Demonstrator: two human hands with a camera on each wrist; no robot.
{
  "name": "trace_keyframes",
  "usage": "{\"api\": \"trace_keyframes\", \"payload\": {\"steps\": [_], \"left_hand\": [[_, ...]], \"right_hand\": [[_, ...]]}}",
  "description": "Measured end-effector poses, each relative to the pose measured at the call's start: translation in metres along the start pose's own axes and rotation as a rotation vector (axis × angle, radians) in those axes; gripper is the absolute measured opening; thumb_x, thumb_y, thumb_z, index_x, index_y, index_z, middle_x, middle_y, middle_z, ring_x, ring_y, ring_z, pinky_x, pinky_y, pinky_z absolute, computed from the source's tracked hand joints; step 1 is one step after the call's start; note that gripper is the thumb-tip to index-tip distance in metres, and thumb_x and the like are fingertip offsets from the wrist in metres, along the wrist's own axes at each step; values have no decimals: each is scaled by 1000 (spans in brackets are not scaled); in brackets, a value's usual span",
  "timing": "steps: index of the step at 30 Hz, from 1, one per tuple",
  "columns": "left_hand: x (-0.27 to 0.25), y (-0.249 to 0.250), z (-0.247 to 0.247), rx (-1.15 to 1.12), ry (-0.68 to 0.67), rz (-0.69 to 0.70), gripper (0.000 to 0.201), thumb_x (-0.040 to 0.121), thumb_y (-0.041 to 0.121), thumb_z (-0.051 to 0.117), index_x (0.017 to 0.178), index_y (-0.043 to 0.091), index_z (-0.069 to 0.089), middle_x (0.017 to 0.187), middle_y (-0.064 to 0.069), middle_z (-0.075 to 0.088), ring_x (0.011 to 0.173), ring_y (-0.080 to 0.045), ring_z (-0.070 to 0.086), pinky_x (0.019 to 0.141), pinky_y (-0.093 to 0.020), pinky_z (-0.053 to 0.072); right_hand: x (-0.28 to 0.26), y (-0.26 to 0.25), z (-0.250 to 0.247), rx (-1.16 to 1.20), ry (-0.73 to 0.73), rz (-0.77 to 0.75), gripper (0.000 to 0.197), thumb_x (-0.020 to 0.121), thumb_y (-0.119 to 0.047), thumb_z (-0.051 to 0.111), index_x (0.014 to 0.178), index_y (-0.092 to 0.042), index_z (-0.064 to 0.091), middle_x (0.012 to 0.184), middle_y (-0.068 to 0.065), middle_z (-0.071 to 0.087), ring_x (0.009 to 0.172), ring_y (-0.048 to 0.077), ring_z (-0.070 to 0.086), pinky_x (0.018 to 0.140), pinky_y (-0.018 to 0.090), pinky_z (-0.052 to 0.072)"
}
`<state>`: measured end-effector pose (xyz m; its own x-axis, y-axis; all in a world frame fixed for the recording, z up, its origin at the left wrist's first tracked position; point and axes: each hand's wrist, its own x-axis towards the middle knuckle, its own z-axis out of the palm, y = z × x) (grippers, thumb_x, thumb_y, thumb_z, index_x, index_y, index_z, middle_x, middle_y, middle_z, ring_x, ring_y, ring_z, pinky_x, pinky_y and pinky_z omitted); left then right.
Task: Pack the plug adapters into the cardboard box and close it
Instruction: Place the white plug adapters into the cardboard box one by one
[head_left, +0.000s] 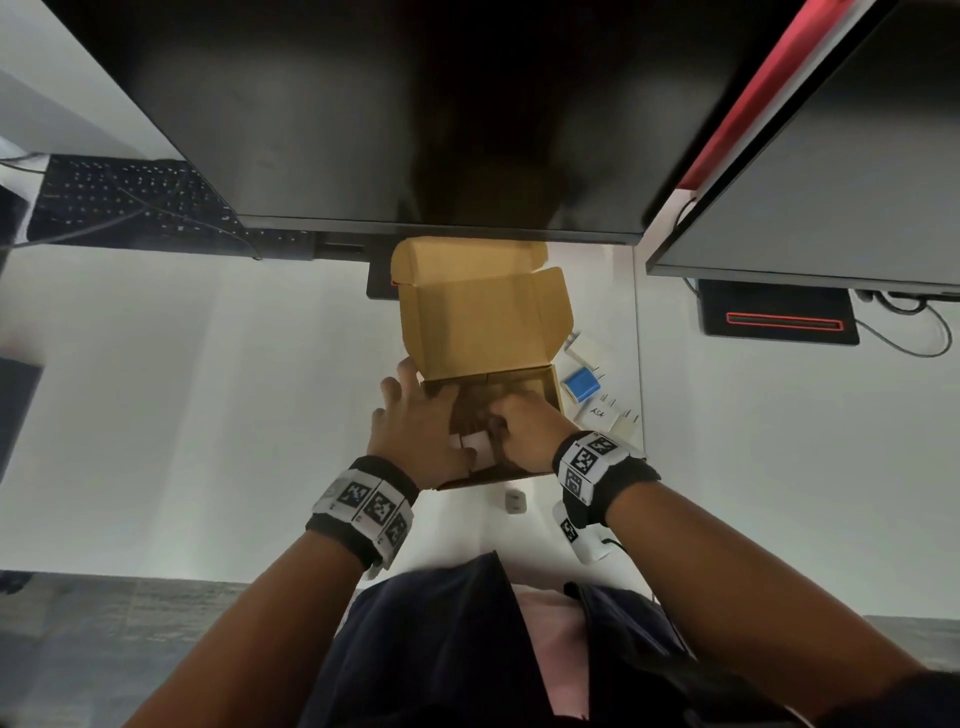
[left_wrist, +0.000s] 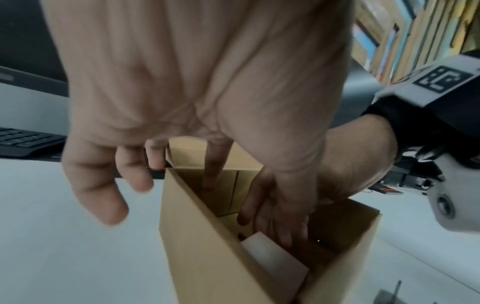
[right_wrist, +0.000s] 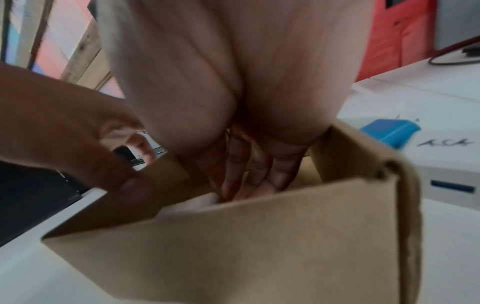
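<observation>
An open brown cardboard box (head_left: 543, 387) stands on the white table with its lid (head_left: 483, 322) raised. My right hand (head_left: 524, 423) reaches down inside it, and its straight fingers (right_wrist: 246, 174) touch a white plug adapter (left_wrist: 275, 259) at the box's near end. My left hand (head_left: 410, 431) straddles the box's left wall (left_wrist: 207, 246), with one finger inside and the others spread outside, holding nothing. Right of the box lie a white adapter (head_left: 587, 347), a blue adapter (head_left: 581, 385), a labelled white adapter (head_left: 597, 413) and a cream adapter (head_left: 626, 423).
A small pale adapter (head_left: 514, 501) lies on the table in front of the box. Two dark monitors (head_left: 415, 130) overhang the back of the desk, with a black keyboard (head_left: 130, 208) at the left. A black stand base (head_left: 779, 314) and a cable sit at the right.
</observation>
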<state>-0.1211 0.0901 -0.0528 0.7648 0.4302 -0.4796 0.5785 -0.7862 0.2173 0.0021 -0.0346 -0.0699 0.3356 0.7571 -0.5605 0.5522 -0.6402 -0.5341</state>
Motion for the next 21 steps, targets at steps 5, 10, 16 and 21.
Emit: {"api": "trace_keyframes", "payload": {"steps": [5, 10, 16, 21], "left_hand": [[-24, 3, 1, 138, -89, -46, 84, 62, 68, 76, 129, 25, 47, 126, -13, 30, 106, -36, 43, 83, -46, 55], [-30, 12, 13, 296, -119, 217, 75, 70, 53, 80, 134, 25, 51, 134, -4, 41, 120, -31, 40, 93, -45, 47], [-10, 9, 16, 165, -185, 198, 42, 77, 32, 75, 116, 20, 64, 119, -1, 55, 115, -25, 53, 88, -43, 49], [0, 7, 24, 58, -168, 168, 49, 78, 26, 74, 125, 18, 63, 119, -7, 52, 115, -31, 53, 81, -43, 54]], "right_hand": [[-6, 1, -1, 41, -62, -35, 19, 91, -13, 59, 103, -16, 72, 96, 4, 71, 88, 20, 65, 84, 38, 58], [-6, 1, 1, 8, -71, -16, 7, 86, -9, 61, 84, -10, 68, 79, 8, 67, 73, 22, 63, 75, 44, 61], [-10, -2, -3, -1, -103, -44, 13, 91, -9, 58, 82, -6, 68, 78, 11, 67, 77, 30, 64, 77, 43, 58], [-10, 10, -8, 97, 31, -55, 29, 92, -1, 51, 104, -16, 73, 103, 7, 74, 97, 23, 67, 92, 36, 54]]}}
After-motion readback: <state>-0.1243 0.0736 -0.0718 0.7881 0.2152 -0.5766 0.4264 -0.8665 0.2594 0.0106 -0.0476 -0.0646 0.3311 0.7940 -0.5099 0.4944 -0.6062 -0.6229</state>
